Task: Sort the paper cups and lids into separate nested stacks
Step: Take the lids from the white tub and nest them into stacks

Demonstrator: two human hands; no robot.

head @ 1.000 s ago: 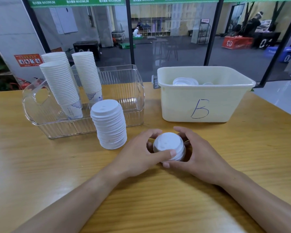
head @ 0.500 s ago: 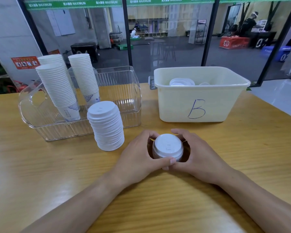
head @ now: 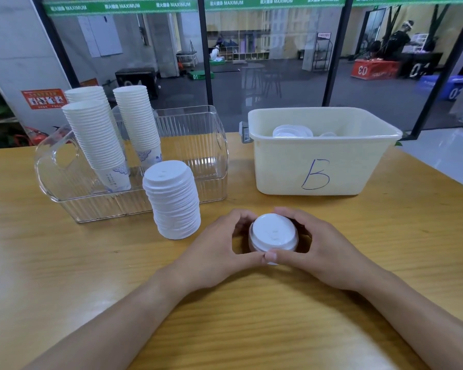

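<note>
On the grained yellow wooden worktop (head: pixel 64 263) I see my left hand (head: pixel 211 252) and right hand (head: pixel 318 252) curled round a small white lidded paper cup (head: pixel 273 233), thumbs meeting in front of it; its smooth round lid shows small holes. Left of the cup stands a ribbed stack of white plastic lids (head: pixel 173 200). Behind that, a clear ridged plastic bin (head: pixel 206 156) holds tall nested white paper cup stacks (head: pixel 99 140). Behind the cup sits a cream plastic tub (head: pixel 316 166) marked "B", with lids inside.
</note>
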